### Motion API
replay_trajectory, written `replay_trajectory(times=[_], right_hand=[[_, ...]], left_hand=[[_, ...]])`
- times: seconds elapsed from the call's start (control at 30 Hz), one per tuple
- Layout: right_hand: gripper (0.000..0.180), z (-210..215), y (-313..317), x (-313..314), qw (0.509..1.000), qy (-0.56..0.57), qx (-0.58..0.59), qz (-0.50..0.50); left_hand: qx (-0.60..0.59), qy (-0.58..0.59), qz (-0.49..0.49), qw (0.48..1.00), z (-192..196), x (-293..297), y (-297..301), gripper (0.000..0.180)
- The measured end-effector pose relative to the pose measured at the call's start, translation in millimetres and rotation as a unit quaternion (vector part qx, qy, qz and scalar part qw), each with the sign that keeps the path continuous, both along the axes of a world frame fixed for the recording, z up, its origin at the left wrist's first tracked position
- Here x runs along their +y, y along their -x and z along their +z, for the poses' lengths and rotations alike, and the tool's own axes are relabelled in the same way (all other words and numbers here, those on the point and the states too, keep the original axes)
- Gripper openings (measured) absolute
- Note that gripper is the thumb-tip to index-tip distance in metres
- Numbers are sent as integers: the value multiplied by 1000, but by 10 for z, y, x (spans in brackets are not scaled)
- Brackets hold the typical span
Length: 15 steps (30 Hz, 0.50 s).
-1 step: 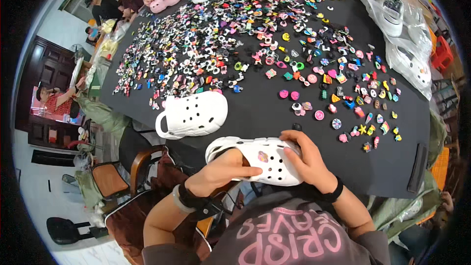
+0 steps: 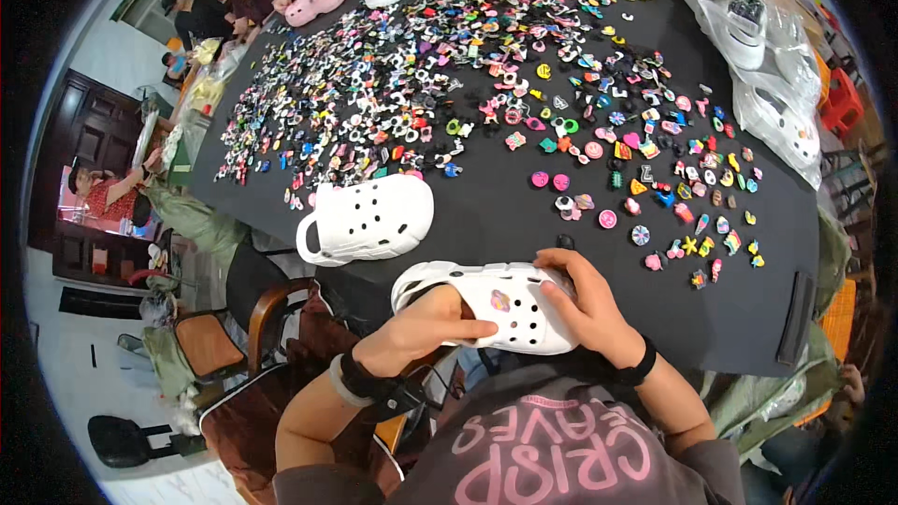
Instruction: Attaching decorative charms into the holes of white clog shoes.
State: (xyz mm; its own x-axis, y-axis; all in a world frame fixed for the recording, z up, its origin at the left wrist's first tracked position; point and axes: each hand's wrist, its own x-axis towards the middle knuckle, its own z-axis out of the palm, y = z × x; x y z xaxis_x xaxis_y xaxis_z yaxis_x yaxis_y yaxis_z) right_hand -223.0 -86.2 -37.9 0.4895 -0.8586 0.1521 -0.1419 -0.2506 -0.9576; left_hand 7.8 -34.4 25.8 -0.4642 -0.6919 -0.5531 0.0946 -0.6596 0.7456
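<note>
L hand (image 2: 418, 329) is sitting partly inside the white clog (image 2: 510, 283) at the counter's (image 2: 496, 215) near edge, thumb lying on top; other fingers are hiding inside, so can't tell if they're pinching. R hand (image 2: 589, 309) is clasping the toe b/w thumb & fingers, prob. steadying it w/ the flower charm (image 2: 500, 301) facing up.

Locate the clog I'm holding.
In the head view, the held clog is below centre at the table's near edge, right of another white clog, left hand in its opening, right hand at its toe.
</note>
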Motion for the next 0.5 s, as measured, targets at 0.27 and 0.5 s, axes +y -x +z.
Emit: replay_trajectory(times=[0.27,0.5], right_hand=[[28,147,369,-583,955,224,156,-116],[31,66,395,-914,876,312,358,-81]], left_hand=[[37,14,100,994,-218,196,-239,54],[-223,139,123,957,-94,257,-152,39]])
